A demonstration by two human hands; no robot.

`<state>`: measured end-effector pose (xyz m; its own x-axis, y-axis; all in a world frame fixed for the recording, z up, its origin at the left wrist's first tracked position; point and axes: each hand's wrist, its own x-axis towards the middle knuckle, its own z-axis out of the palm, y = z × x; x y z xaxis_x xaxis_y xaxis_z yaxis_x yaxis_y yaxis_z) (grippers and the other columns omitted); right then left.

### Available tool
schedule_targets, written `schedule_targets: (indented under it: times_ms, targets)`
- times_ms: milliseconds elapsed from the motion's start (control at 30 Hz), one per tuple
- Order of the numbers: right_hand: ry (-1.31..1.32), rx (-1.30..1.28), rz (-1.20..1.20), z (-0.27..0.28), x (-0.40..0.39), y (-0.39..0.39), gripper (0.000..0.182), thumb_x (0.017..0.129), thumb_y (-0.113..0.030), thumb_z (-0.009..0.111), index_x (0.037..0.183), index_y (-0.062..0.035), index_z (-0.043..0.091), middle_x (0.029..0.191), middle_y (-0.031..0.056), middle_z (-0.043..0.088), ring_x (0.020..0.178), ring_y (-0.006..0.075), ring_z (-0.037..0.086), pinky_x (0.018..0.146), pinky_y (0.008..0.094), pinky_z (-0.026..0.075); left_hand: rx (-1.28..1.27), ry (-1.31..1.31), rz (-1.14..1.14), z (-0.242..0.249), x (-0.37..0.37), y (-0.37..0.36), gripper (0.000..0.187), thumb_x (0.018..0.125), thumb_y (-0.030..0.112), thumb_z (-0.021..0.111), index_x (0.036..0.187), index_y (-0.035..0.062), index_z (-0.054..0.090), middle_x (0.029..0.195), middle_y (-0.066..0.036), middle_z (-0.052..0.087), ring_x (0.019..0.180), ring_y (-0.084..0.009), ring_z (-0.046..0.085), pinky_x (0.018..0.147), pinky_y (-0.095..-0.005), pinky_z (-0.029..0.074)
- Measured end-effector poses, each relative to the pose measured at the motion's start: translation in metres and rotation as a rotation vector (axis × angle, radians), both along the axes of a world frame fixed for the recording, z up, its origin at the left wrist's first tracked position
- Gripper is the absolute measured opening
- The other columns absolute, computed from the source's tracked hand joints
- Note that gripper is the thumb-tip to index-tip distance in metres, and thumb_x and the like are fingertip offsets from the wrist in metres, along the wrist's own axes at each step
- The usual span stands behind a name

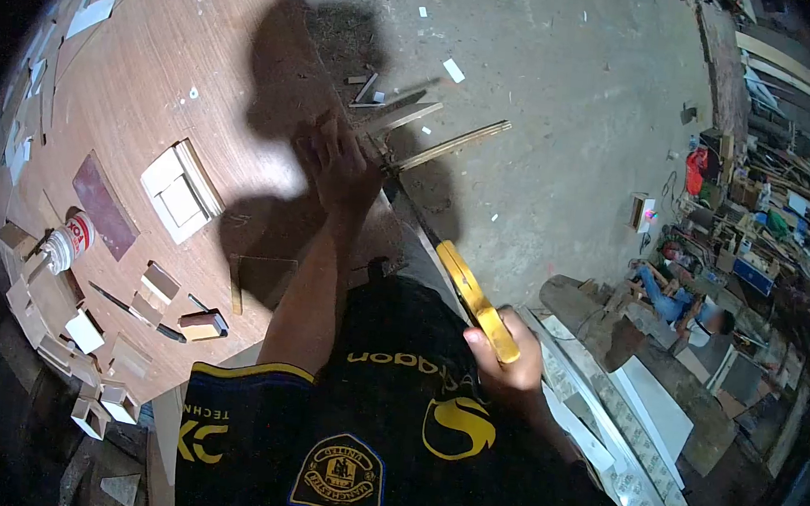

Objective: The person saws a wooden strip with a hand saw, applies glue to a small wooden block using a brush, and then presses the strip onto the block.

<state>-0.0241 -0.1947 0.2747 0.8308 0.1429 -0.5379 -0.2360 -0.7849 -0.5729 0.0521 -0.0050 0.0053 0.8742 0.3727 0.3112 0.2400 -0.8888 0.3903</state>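
Note:
At the edge of the wood-grain board, my left hand (340,167) bears down with its fingers bent, holding a narrow wooden strip (456,146). The strip juts out past the edge over the floor; its other end is hidden under my hand. My right hand (516,357) is closed around the yellow handle (465,281) of a saw. Its thin dark blade (415,208), seen nearly edge-on, reaches up to the strip close beside my left hand. Another short wood piece (411,118) lies just beyond the strip.
On the board (154,62) are a pale stack of panels (181,193), a purplish rectangle (106,206), a white-and-red tub (70,241), a knife (137,312) and several small wooden blocks. Long panels (601,421) lie at right. A person (672,303) is beside piled scrap.

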Motion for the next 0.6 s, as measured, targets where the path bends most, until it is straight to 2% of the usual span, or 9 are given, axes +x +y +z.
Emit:
schedule_targets:
  times_ms: [100, 200, 300, 333, 367, 467, 500, 567, 600]
  targets:
    - [0.03, 0.011, -0.071, -0.022, 0.003, 0.01, 0.027, 0.085, -0.028, 0.07, 0.083, -0.0053, 0.055, 0.07, 0.0152, 0.058, 0.063, 0.0333, 0.059, 0.058, 0.0382, 0.046, 0.022, 0.055, 0.022, 0.009, 0.001, -0.002, 0.038, 0.088, 0.029, 0.051, 0.106, -0.0045, 0.059, 0.13, -0.019, 0.046, 0.128, -0.0426, 0.037, 0.107, -0.061, 0.024]
    - [0.049, 0.007, -0.052, -0.021, 0.005, 0.014, 0.026, 0.084, -0.027, 0.07, 0.083, -0.0051, 0.055, 0.07, 0.0158, 0.058, 0.064, 0.035, 0.059, 0.058, 0.0393, 0.046, -0.006, -0.011, 0.012, 0.01, -0.001, 0.002, 0.04, 0.087, 0.032, 0.053, 0.105, -0.003, 0.058, 0.131, -0.019, 0.045, 0.129, -0.0435, 0.035, 0.107, -0.0619, 0.023]
    - [-0.014, 0.013, 0.021, -0.014, 0.001, 0.006, 0.027, 0.085, -0.026, 0.069, 0.082, -0.0046, 0.054, 0.068, 0.0156, 0.057, 0.063, 0.0338, 0.059, 0.057, 0.0397, 0.045, 0.045, -0.065, 0.003, -0.01, 0.001, 0.0, 0.048, 0.085, 0.036, 0.055, 0.113, -0.0037, 0.056, 0.132, -0.02, 0.044, 0.131, -0.0438, 0.033, 0.108, -0.061, 0.023]
    - [-0.061, 0.004, 0.064, -0.01, 0.002, 0.007, 0.027, 0.085, -0.026, 0.069, 0.082, -0.0044, 0.053, 0.068, 0.0155, 0.057, 0.063, 0.0332, 0.059, 0.057, 0.0398, 0.045, 0.021, 0.021, -0.007, -0.007, -0.001, -0.002, 0.053, 0.089, 0.037, 0.05, 0.121, -0.0058, 0.051, 0.131, -0.021, 0.045, 0.129, -0.0438, 0.035, 0.108, -0.0608, 0.024]
    - [0.049, -0.025, -0.04, -0.006, 0.006, 0.013, 0.027, 0.086, -0.026, 0.069, 0.082, -0.0043, 0.053, 0.069, 0.0149, 0.058, 0.064, 0.0315, 0.06, 0.058, 0.0394, 0.045, -0.004, 0.106, -0.018, -0.003, -0.002, -0.004, 0.059, 0.092, 0.038, 0.045, 0.129, -0.0078, 0.046, 0.13, -0.023, 0.046, 0.127, -0.0438, 0.038, 0.109, -0.0606, 0.025]
    - [0.194, -0.058, -0.107, -0.018, 0.01, 0.022, 0.027, 0.086, -0.027, 0.068, 0.085, -0.004, 0.054, 0.072, 0.0151, 0.059, 0.066, 0.0312, 0.061, 0.06, 0.0395, 0.046, -0.067, 0.084, 0.029, 0.006, -0.002, -0.004, 0.065, 0.086, 0.042, 0.054, 0.126, -0.0075, 0.047, 0.131, -0.021, 0.044, 0.129, -0.0431, 0.036, 0.109, -0.0557, 0.026]
    - [0.183, -0.048, -0.063, -0.018, 0.011, 0.023, 0.028, 0.086, -0.028, 0.068, 0.089, -0.0038, 0.054, 0.074, 0.0158, 0.06, 0.07, 0.032, 0.062, 0.062, 0.0399, 0.047, -0.064, 0.085, 0.03, -0.001, -0.003, -0.004, 0.065, 0.086, 0.042, 0.054, 0.126, -0.0075, 0.047, 0.131, -0.021, 0.044, 0.129, -0.0431, 0.036, 0.109, -0.0557, 0.026]
    - [0.182, -0.046, -0.041, -0.009, 0.013, 0.024, 0.028, 0.086, -0.028, 0.069, 0.091, -0.004, 0.054, 0.075, 0.016, 0.06, 0.071, 0.0322, 0.062, 0.063, 0.0402, 0.047, 0.059, 0.11, -0.079, -0.018, -0.003, -0.003, 0.05, 0.092, 0.033, 0.049, 0.115, -0.0109, 0.051, 0.128, -0.026, 0.045, 0.125, -0.0425, 0.04, 0.108, -0.0602, 0.027]
    - [0.18, -0.049, -0.021, -0.004, 0.013, 0.023, 0.028, 0.086, -0.028, 0.069, 0.093, -0.0041, 0.054, 0.075, 0.0162, 0.06, 0.071, 0.0324, 0.063, 0.064, 0.0405, 0.047, 0.06, 0.111, -0.08, -0.012, -0.001, -0.002, 0.05, 0.092, 0.033, 0.049, 0.115, -0.0109, 0.051, 0.128, -0.026, 0.045, 0.125, -0.0425, 0.04, 0.108, -0.0602, 0.027]
